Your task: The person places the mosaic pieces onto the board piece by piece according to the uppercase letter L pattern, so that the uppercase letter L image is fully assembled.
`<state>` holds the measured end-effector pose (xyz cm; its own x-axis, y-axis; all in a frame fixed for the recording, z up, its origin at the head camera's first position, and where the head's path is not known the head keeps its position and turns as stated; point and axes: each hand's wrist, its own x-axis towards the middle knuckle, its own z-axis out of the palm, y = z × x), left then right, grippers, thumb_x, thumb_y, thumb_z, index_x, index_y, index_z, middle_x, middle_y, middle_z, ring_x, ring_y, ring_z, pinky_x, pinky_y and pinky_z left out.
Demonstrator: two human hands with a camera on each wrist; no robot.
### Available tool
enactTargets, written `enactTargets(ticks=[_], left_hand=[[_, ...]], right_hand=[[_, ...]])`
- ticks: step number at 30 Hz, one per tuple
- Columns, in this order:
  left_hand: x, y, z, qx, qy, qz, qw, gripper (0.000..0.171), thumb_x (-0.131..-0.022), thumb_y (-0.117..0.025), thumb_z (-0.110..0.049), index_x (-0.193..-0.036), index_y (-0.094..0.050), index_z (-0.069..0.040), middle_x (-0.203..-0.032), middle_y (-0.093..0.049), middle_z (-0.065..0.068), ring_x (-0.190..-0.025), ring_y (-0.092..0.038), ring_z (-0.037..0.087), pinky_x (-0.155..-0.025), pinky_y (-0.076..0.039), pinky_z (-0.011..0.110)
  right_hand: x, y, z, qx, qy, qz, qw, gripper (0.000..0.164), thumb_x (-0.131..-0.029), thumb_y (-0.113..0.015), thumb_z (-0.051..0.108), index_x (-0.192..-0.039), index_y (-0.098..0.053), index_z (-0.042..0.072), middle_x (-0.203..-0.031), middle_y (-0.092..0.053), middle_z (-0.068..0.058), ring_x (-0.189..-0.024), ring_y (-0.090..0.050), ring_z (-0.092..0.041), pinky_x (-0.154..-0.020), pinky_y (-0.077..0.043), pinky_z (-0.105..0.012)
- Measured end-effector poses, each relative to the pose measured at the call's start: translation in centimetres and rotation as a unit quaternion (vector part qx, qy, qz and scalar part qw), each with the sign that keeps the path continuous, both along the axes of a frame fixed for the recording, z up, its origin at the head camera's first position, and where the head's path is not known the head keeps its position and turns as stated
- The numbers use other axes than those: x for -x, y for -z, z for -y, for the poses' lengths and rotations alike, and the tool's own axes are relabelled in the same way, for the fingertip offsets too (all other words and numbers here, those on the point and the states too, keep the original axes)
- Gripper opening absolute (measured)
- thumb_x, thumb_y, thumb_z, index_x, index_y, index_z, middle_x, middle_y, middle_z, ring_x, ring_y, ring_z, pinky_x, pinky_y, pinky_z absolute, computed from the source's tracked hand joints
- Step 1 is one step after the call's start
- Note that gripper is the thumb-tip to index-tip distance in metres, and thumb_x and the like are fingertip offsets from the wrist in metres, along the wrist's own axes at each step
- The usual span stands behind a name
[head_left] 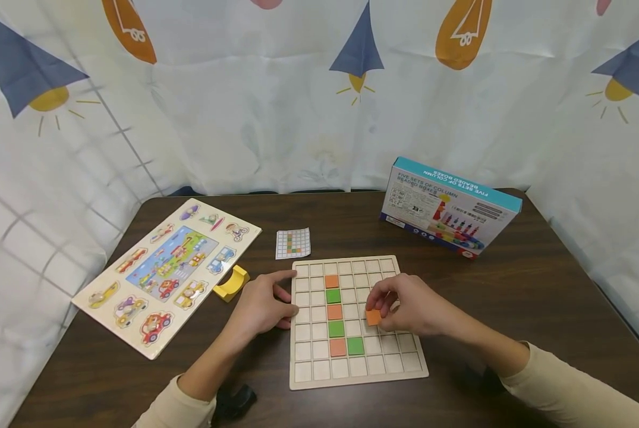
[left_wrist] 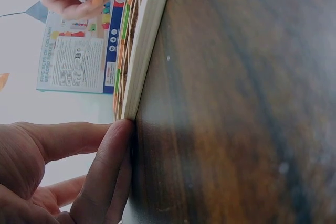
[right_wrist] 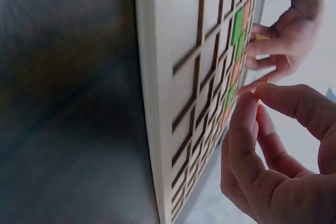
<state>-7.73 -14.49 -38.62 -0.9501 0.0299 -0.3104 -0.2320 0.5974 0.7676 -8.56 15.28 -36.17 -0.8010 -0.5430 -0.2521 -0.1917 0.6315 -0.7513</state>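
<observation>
A wooden grid board (head_left: 359, 365) lies on the table. One column holds alternating orange and green square tiles, topped by an orange tile (head_left: 331, 281), and a green tile (head_left: 355, 346) sits to the right of the lowest orange one. My right hand (head_left: 412, 306) pinches an orange tile (head_left: 372, 317) between thumb and fingers, just above the board's right half. With its fingers fairly straight, my left hand (head_left: 266, 303) touches the board's left edge; the left wrist view shows the fingertips (left_wrist: 122, 129) against that edge. In the right wrist view the pinched tile is mostly hidden.
Behind the board lies a small printed grid card (head_left: 293, 244) with coloured squares. A vehicle puzzle board (head_left: 169, 279) is at the left, beside a yellow curved block (head_left: 232, 284). At the back right stands a bead game box (head_left: 450, 208). A patterned curtain (head_left: 276, 119) hangs behind the table.
</observation>
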Motion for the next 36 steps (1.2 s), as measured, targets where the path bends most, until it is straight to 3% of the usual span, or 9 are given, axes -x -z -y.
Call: enactTargets(ticks=[11,36], left_hand=[[-0.1,-0.1,-0.1,0.002,0.0,-0.002,1.0,0.072,-0.079,-0.082,0.003,-0.146,-0.06,-0.011,-0.091,-0.066,0.011,-0.053,-0.068,0.016,-0.051,-0.062,0.031],[0.0,0.1,-0.2,0.005,0.004,-0.002,1.0,0.072,-0.08,-0.082,0.003,-0.146,-0.059,-0.011,-0.09,-0.066,0.011,-0.054,-0.068,0.016,-0.051,-0.062,0.031]], right_hand=[[-2.0,0.9,0.1,0.003,-0.012,-0.01,1.0,0.03,-0.07,-0.083,-0.004,-0.09,-0.071,0.014,-0.077,-0.063,0.002,-0.074,-0.059,-0.012,-0.061,-0.054,-0.023],[-3.0,1.3,0.9,-0.033,-0.049,-0.064,0.996,0.03,-0.069,-0.086,-0.002,-0.084,-0.069,0.017,-0.074,-0.06,0.007,-0.068,-0.054,-0.006,-0.06,-0.049,-0.021]])
